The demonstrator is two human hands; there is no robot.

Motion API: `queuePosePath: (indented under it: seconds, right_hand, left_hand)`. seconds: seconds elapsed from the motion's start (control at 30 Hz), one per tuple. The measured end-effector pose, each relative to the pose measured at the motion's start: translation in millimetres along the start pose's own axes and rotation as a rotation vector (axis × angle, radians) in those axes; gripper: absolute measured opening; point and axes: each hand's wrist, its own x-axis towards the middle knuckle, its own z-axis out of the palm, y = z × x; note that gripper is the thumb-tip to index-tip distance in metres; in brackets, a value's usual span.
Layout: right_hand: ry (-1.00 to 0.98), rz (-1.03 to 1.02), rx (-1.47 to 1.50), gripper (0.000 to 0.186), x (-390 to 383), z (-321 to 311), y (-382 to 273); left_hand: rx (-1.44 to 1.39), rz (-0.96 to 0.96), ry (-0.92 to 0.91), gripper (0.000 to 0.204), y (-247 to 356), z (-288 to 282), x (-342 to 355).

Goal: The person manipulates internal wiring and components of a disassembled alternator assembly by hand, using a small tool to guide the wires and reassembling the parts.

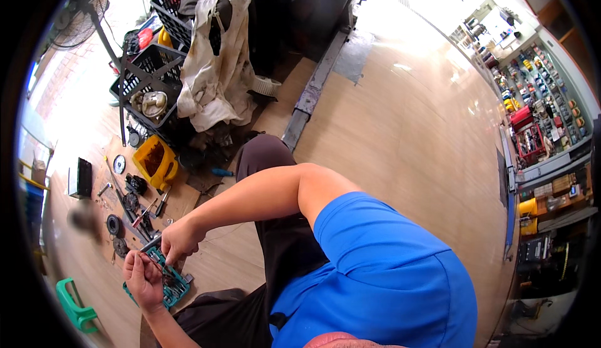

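Left grip [145, 280]: bare hand, fingers curled, at the near edge of the tool case; a thin red rod [150, 261] shows at the fingertips, too slight to tell whether held. Right grip [180, 243]: bare hand, fingers bent and pointing down over the tool case, just beyond the left; whatever may be pinched is hidden, so its hold cannot be told. Tool case [177, 290]: teal, open, on the floor below both hands, fitted with small metal pieces. Grey bar [151, 244]: just beside the right grip. On the floor beyond: black ring [114, 225]; pale disc [119, 164]; yellow container [155, 163], cut open, brown matter inside; black box [80, 178], upright, off to the left; blue handle [222, 173], near the knee. Green stool [77, 307]: low, well apart, at lower left. Crates: two, black, the front one [119, 91] bearing a pale round part [154, 105]. Cloth [216, 66]: off-white, stained, draped beside the crates. Fan [78, 19]: upper left. Metal rail [313, 94]: along the floor, right of the cloth. Shelves [544, 101]: far right, stocked with many small goods.
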Motion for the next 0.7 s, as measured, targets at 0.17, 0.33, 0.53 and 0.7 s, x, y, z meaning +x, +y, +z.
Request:
queuePosePath:
  seconds: [0.17,0.33,0.53,0.7]
  right_hand:
    - [0.147,0.066,0.131,0.026,-2,0,-1]
    - [0.193,0.057,0.23,0.025,5,-7,-2]
    - [0.403,0.011,0.021,0.022,2,-5,-17]
    - [0.547,-0.083,-0.03,0.02,-10,-7,-29]
  left_hand:
    - [0.187,-0.072,0.026,0.02,-7,3,-2]
    - [0.663,-0.08,0.043,0.022,-6,14,-1]
    - [1.13,-0.024,0.102,0.018,-13,19,-1]
    - [1.236,0.057,0.201,0.024,-21,27,7]
